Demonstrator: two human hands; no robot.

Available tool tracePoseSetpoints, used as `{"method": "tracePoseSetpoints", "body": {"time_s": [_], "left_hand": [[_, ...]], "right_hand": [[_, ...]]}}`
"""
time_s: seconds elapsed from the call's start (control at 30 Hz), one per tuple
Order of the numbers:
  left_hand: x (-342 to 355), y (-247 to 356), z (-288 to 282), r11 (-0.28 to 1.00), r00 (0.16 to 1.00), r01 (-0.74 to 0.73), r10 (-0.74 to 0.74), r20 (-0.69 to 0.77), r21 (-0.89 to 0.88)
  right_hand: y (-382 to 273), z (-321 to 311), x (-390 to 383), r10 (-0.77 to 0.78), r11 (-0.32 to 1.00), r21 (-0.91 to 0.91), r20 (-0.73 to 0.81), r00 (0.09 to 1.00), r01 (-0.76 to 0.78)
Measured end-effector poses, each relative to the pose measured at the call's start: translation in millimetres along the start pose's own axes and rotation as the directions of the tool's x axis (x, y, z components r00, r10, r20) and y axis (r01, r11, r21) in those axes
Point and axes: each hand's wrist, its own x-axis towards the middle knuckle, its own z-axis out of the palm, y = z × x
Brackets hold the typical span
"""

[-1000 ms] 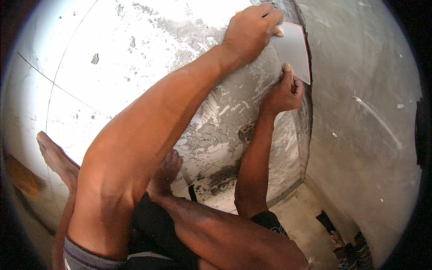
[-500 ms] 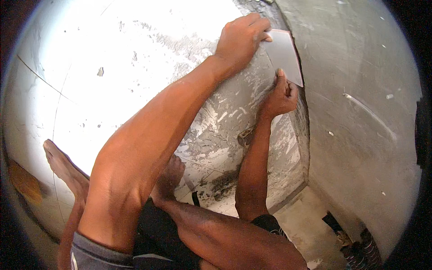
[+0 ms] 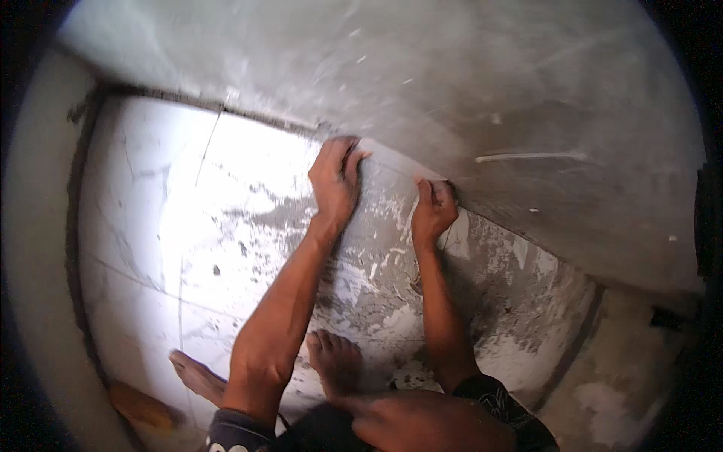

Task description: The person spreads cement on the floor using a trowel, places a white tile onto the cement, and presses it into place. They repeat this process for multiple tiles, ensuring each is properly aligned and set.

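- Two bare hands, one pale tile piece (image 3: pixel 401 161): a person works over a smeared floor, the piece held by both ends along the foot of a grey wall (image 3: pixel 467 83).
- One left hand (image 3: pixel 337 179) at the left end of the tile piece, fingers bent over its corner and thumb close by, the grip narrow.
- One right hand (image 3: pixel 434 207) at the opposite end of the tile piece, thumb and curled fingers pinching its edge (the exact contact is softened by blur).
- Two bare feet below the tile piece: one foot (image 3: pixel 335 363) nearly beneath it, another foot (image 3: pixel 198 377) farther off to the left.
- Two dark sleeves, one (image 3: pixel 242 429) below and left of the tile piece, one (image 3: pixel 493 398) below and right.
- Several white floor tiles (image 3: pixel 132 226), grey-veined, spread left of the tile piece; their full number cannot be told.
- Many grey smears (image 3: pixel 380 265) just below the tile piece, crossing the floor between the forearms.
- One pale streak (image 3: pixel 531 157) marks the wall, right of the tile piece.
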Motion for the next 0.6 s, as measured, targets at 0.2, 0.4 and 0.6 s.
{"method": "tracePoseSetpoints", "body": {"time_s": [0.2, 0.4, 0.6], "left_hand": [[-5.4, -7.0, -0.6, 0.999, 0.999, 0.03, -0.031, 0.023, 0.03], [-4.7, -7.8, 1.4, 0.999, 0.999, 0.03, -0.031, 0.022, 0.033], [-4.1, -4.2, -0.7, 0.998, 0.998, 0.001, -0.005, 0.062, 0.064]], "right_hand": [[1.3, 10.6, -11.7, 0.13, 0.943, 0.307, 0.018, 0.991, -0.129], [-2.3, 10.7, -12.2, 0.13, 0.902, 0.408, 0.052, 0.99, -0.14], [9.9, 14.3, -13.0, 0.082, 0.933, 0.349, 0.025, 0.996, -0.086]]}}
